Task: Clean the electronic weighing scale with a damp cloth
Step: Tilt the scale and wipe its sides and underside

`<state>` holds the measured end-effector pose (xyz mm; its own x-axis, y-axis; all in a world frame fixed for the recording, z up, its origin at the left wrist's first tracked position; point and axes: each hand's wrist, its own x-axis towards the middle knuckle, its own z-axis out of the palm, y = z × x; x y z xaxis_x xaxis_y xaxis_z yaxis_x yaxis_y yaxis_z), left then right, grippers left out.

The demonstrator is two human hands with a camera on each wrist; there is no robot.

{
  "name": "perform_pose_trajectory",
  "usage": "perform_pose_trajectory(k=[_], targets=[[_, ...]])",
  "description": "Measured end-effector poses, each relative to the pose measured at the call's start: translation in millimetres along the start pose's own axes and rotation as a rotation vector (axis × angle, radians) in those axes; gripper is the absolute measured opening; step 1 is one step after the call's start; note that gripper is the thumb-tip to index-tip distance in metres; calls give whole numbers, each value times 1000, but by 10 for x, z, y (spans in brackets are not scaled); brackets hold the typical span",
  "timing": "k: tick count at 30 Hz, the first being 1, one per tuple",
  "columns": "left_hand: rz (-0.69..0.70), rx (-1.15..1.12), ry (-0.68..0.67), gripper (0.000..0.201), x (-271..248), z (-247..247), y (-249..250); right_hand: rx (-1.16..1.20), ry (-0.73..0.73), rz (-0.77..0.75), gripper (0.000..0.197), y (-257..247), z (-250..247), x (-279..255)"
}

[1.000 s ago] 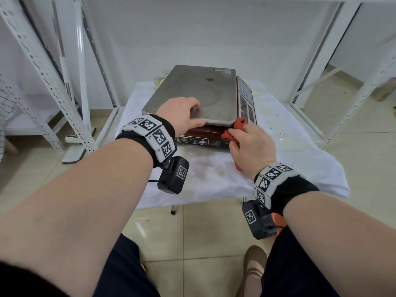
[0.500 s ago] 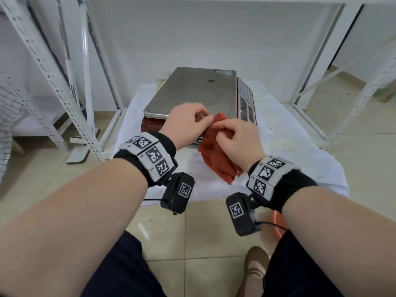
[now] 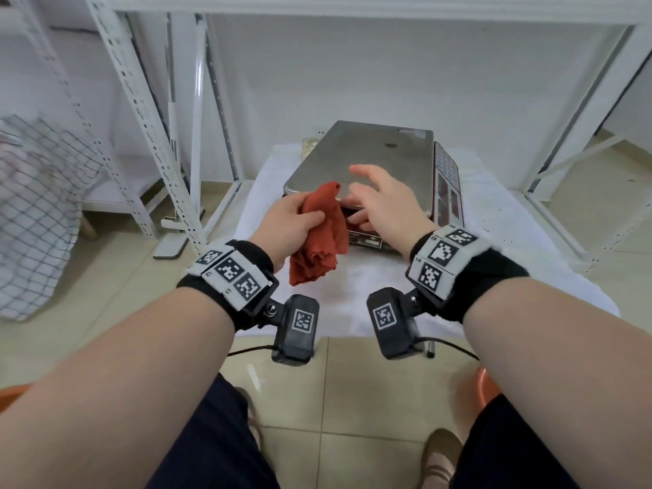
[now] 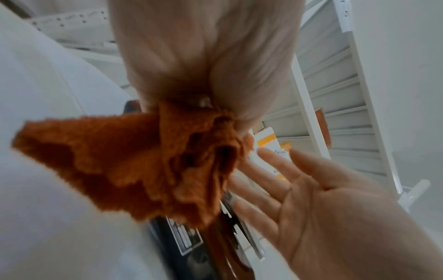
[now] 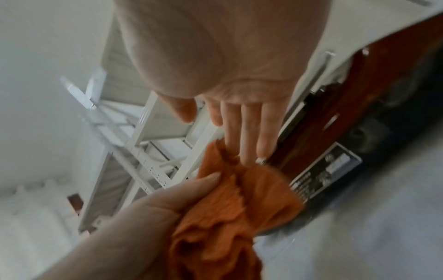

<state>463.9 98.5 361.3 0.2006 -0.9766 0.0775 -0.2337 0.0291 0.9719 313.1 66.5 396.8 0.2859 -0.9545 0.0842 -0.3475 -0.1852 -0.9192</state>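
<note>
The weighing scale (image 3: 381,153) has a steel pan and a dark red body, with its keypad panel (image 3: 447,181) on the right side. It stands on a small table under a white sheet (image 3: 501,220). My left hand (image 3: 293,220) grips a bunched orange-red cloth (image 3: 319,238), which hangs in the air in front of the scale's near left corner. The cloth (image 4: 134,161) fills the left wrist view, pinched at its top. My right hand (image 3: 379,202) is open with fingers spread, just right of the cloth over the scale's near edge. Its straight fingers (image 5: 249,128) point toward the cloth (image 5: 227,208).
White slotted shelf uprights (image 3: 141,111) stand left of the table, another rack post (image 3: 582,111) on the right. A checked fabric (image 3: 35,213) hangs at far left. An orange basin (image 3: 487,386) sits on the tiled floor by my right knee.
The cloth passed from my right hand to my left. The left hand left the scale's pan and took the cloth; the right hand let go and spread open.
</note>
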Motion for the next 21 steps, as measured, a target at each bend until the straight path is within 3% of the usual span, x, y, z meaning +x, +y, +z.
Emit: perform_pose_trajectory(k=[2, 5, 9, 12, 15, 17, 19, 21], targets=[[-2, 28, 254, 20, 26, -117, -41, -288, 178, -113, 35, 39, -93, 108], [-24, 63, 517, 18, 74, -284, -98, -491, 263, -72, 43, 165, -228, 274], [-22, 166, 444, 14, 165, -256, -179, -741, 239, 72, 56, 360, -327, 398], [-18, 300, 334, 17, 216, -83, -258, -755, 225, 150, 62, 528, -353, 470], [-40, 423, 337, 39, 284, -32, -415, -671, 190, 132, 64, 619, -349, 481], [47, 493, 297, 47, 322, -31, -526, -659, 182, 102, 63, 637, -346, 467], [160, 500, 300, 40, 330, -9, -583, -667, 185, 91, 62, 636, -343, 459], [182, 635, 316, 25, 328, 41, -600, -667, 183, 92, 63, 634, -342, 462]])
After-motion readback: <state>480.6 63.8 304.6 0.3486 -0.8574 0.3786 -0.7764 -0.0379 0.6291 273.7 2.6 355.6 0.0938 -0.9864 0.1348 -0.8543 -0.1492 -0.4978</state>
